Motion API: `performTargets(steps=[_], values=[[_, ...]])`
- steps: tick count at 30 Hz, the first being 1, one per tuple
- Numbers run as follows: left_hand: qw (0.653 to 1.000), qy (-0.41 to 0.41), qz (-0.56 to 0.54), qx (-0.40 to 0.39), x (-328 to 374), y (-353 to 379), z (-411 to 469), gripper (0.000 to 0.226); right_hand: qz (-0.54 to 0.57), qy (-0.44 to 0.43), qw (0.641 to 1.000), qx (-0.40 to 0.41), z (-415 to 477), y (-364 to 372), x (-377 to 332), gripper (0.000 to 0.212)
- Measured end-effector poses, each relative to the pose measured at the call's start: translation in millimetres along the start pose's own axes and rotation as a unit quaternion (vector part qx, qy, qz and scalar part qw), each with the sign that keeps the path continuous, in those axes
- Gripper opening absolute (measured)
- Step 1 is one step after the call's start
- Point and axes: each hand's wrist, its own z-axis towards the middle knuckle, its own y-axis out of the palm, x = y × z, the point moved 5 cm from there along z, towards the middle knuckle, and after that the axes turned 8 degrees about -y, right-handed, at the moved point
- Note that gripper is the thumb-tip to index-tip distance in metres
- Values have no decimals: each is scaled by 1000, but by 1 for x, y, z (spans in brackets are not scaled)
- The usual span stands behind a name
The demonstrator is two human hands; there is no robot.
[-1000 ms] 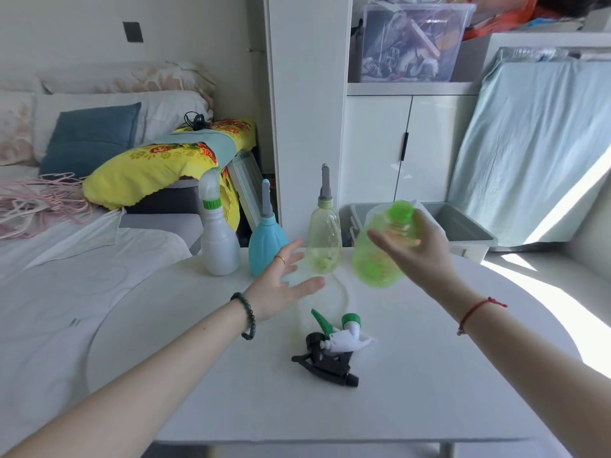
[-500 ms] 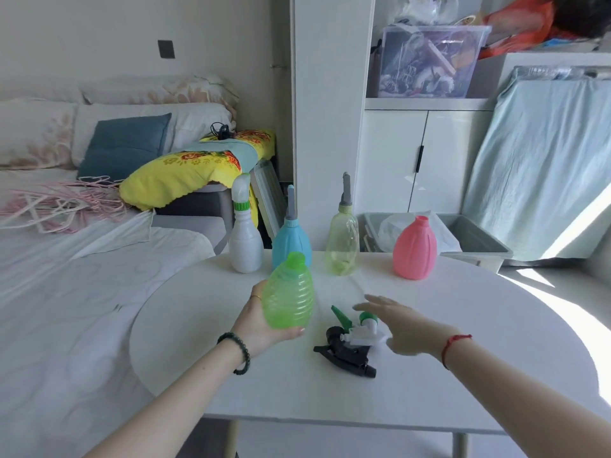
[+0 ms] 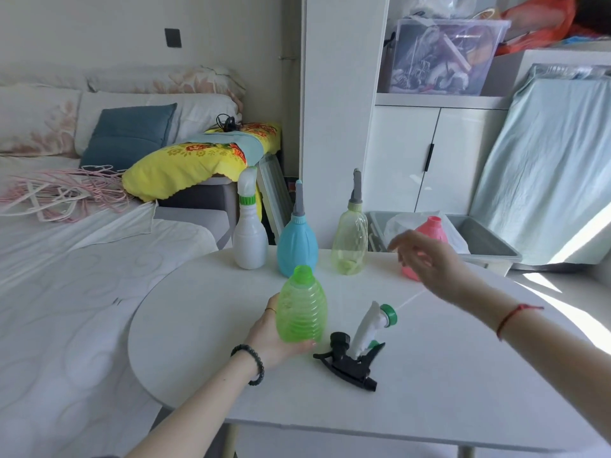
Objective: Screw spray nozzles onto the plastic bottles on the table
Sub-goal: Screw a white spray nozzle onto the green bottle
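My left hand (image 3: pixel 271 338) is wrapped around the green bottle (image 3: pixel 301 309), holding it upright near the middle of the worktop (image 3: pixel 446 401), its neck bare with no nozzle on it. My right hand (image 3: pixel 426 259) is up in the air over the far right part of the worktop, fingers spread and loose, gripping nothing. It hangs in front of the pink bottle (image 3: pixel 433 226), which stands uncapped at the far edge. Just right of the green bottle lie two loose nozzles, touching: the black spray nozzle (image 3: pixel 347 361) flat on the surface nearer me, and the white spray nozzle (image 3: pixel 370 325) with its green collar leaning over it. Along the far edge stand three bottles already fitted with heads: the white bottle (image 3: pixel 250 242) furthest left, the blue bottle (image 3: pixel 297 249) next to it, and the pale yellow bottle (image 3: pixel 349 246) beside that, each a little apart from its neighbour.
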Motion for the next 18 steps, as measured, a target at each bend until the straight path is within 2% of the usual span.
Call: performTargets(steps=[2, 3, 4, 6, 7, 8, 10, 12, 14, 15, 16, 17, 18], values=[[1000, -1, -3, -1, 0, 3, 1, 98, -21, 29, 993, -112, 12, 8, -4, 17], [1000, -1, -7, 0, 0, 4, 2, 99, -35, 49, 981, -183, 8, 17, -2, 22], [1000, -2, -10, 2, 0, 4, 1, 100, -40, 74, 966, -245, -2, 28, 3, 35], [1000, -2, -11, 6, -1, 4, 1, 102, -55, 97, 943, -312, -32, 51, 15, 57], [1000, -2, -12, 6, -1, 4, 1, 102, -73, 83, 943, -314, -45, 61, 21, 55], [1000, -1, -13, 7, -1, 4, 1, 102, -93, 62, 950, -290, -54, 66, 27, 44], [1000, 2, -15, 9, -2, 4, 0, 99, -72, 73, 971, -214, -63, 66, 36, 21], [1000, 4, -14, 12, -2, 4, 0, 98, -39, 85, 983, -157, -61, 59, 38, 23], [1000, 3, -15, 12, -2, 4, 1, 98, -24, 68, 994, -87, -46, 47, 31, 6], [1000, 1, -17, 9, -2, 5, 1, 99, -14, 73, 996, -45, -34, 38, 25, 5], [1000, -1, -17, 7, -2, 5, 1, 100, 24, 92, 995, -3, -21, 29, 18, 14], [1000, -2, -16, 4, -2, 5, 2, 101, 110, 118, 986, 35, -8, 20, 8, 18], [1000, -1, -16, 3, -2, 6, 2, 102, 229, 138, 961, 67, 6, 13, -3, 19]])
